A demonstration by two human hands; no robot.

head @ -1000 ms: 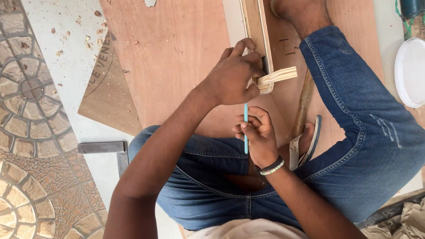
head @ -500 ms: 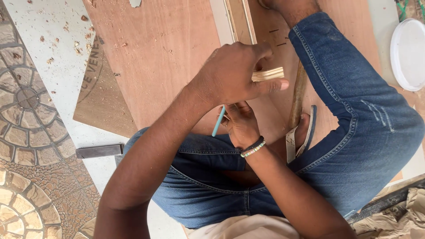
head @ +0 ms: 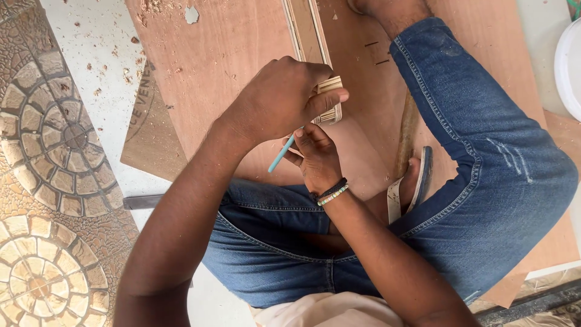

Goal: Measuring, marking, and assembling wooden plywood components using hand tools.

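My left hand [head: 275,100] is closed over the near end of a narrow plywood strip [head: 307,30], thumb pressed on its layered edge. The strip lies on a large reddish-brown plywood sheet [head: 230,54]. Just below it, my right hand [head: 316,157], with beaded bracelets at the wrist, holds a light blue pencil [head: 279,156]. The pencil slants down to the left, and its tip is hidden under my left hand. I sit on the sheet in blue jeans [head: 484,157], one knee bent to the right.
A sandal [head: 419,181] sits by my foot at the sheet's middle. A white round container [head: 569,66] is at the right edge. Patterned floor tiles [head: 54,139] lie to the left, and a dark metal bar [head: 145,201] beside my thigh. Sawdust dots the pale floor.
My left hand has slid over the strip's end and now covers it. The pencil has tipped from upright to slanted, with my right hand tucked closer beneath the left.
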